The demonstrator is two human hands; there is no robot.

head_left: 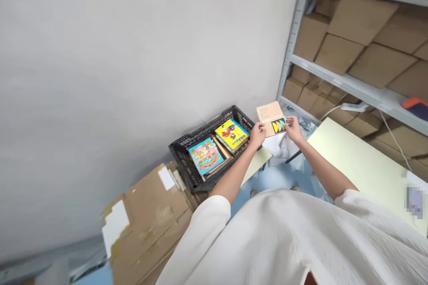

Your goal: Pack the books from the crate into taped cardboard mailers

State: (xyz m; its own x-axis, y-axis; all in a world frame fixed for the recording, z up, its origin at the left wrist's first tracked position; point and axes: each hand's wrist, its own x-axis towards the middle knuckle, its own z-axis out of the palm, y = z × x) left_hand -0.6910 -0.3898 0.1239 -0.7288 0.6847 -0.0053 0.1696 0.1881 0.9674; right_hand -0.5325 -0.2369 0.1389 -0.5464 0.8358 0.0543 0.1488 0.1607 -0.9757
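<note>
A thin book with a pale peach cover and a dark panel of yellow, pink and green shapes (269, 112) is held up in front of me. My left hand (257, 134) grips its lower left edge, and my right hand (293, 129) pinches its lower right side. Just left of my left hand stands a black plastic crate (182, 151) with books in it. On top in the crate lie a yellow illustrated book (232, 134) and a light-blue illustrated book (205, 156). White crumpled material (278, 148) shows below the held book.
Flattened cardboard (157, 213) is stacked at the lower left. A pale yellow tabletop (354, 160) stretches to the right. Metal shelving (337, 78) with cardboard boxes (363, 18) rises behind it, with a white power strip (354, 107) and cable. A grey-white wall (133, 53) stands behind the crate.
</note>
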